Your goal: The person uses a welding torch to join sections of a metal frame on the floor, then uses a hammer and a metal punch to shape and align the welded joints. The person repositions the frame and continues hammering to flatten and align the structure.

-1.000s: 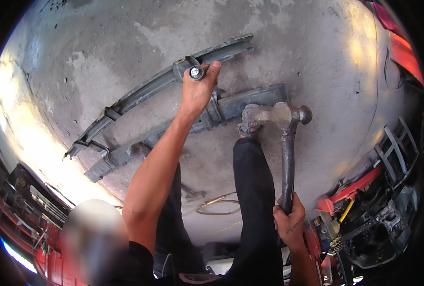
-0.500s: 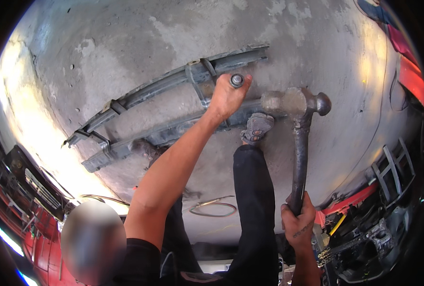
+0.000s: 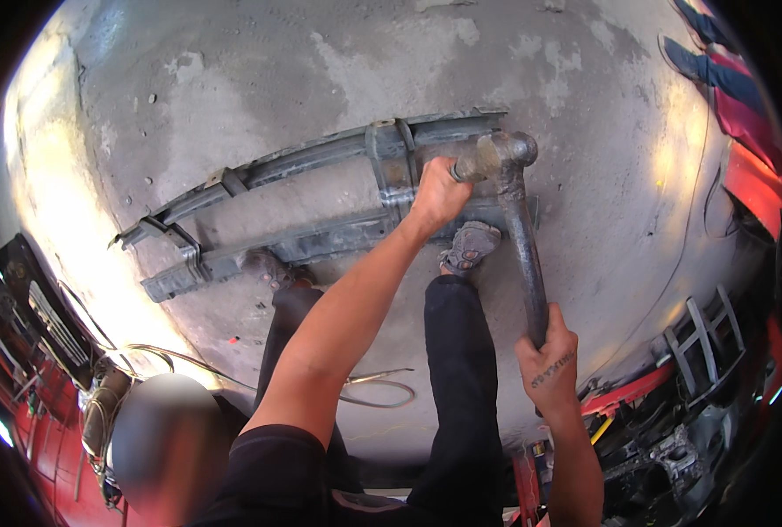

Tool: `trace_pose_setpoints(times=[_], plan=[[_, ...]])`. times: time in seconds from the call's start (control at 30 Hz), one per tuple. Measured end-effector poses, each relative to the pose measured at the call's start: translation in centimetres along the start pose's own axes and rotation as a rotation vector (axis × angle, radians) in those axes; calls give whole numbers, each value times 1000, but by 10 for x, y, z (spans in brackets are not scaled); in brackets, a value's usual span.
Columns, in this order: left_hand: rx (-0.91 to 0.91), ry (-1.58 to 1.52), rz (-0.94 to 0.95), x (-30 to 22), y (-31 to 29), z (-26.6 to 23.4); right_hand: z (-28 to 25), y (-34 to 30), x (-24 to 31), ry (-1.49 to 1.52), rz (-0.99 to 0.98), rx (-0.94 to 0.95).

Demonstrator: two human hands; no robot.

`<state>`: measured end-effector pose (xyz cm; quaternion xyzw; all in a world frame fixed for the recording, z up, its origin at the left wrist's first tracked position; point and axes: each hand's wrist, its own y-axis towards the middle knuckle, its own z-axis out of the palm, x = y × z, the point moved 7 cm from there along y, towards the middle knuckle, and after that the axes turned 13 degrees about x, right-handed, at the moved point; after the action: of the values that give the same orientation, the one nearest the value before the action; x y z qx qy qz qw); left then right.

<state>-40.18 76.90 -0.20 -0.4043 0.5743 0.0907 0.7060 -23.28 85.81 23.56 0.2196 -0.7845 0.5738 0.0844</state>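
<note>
My right hand (image 3: 551, 360) is wrapped round the lower end of the handle of a large ball-peen hammer (image 3: 522, 237). The hammer's flat face is at the top of my left fist (image 3: 442, 191). My left hand is closed round a short, round-ended metal rod, now mostly hidden by the fist and hammer head; its working end does not show. Below my left hand lies a dark metal frame (image 3: 312, 237), two long curved rails joined by cross brackets (image 3: 391, 167). My right shoe (image 3: 472, 246) and left shoe (image 3: 268, 268) are at the near rail.
A thin hose (image 3: 378, 395) curls on the concrete floor near my legs. Dark car parts (image 3: 681, 457) and a grey metal rack (image 3: 707, 342) are at right. A grille panel (image 3: 48, 316) stands at left. Another person's legs (image 3: 716, 70) show at the upper right.
The hammer has swung left and its head has come to the top of my left fist, covering the rod's round end. My right hand has moved slightly up.
</note>
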Motion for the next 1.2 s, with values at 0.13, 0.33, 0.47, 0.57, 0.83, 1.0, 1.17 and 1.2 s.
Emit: trace_pose_setpoints(times=[0.13,0.33,0.47,0.57,0.83,1.0,1.17,1.2], plan=[[149,65,-215,10,1,5,-20,-24,25,92,0,3],[83,38,-183,11,4,-9,-145,-104,148,404,-495,-488],[161,-24,-162,1,12,18,-182,-113,162,410,-744,-638],[123,-17,-215,10,7,-6,-88,-36,76,-64,-566,-449],[134,19,-124,15,-5,17,-5,-4,6,295,78,-74],[122,20,-8,-18,-30,28,13,-33,-10,537,85,-148],[63,-58,148,-72,-117,-4,52,-34,-28,715,142,-44],[59,-54,140,-76,-141,-10,68,-32,-25,777,167,-19]])
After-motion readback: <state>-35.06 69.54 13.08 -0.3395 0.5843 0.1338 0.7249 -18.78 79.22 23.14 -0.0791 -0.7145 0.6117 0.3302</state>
